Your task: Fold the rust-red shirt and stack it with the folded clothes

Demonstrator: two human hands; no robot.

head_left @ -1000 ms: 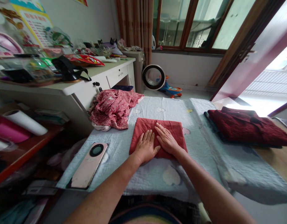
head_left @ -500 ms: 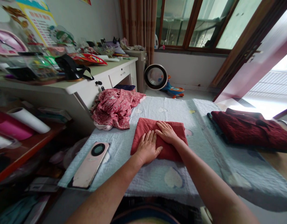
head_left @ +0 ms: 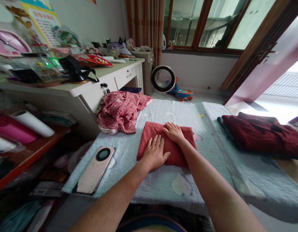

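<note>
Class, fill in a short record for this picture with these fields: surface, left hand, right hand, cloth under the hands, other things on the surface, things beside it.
surface: pale blue quilt with faint heart patches
left hand: left hand flat, palm down, on the near part of the cloth
right hand: right hand flat on the far part, fingers spread
cloth under the hands: folded red cloth, a neat rectangle
other things on the surface: pink phone face down; crumpled flowered garment; dark red folded clothes
things beside it: cluttered white desk; round fan on the floor
</note>
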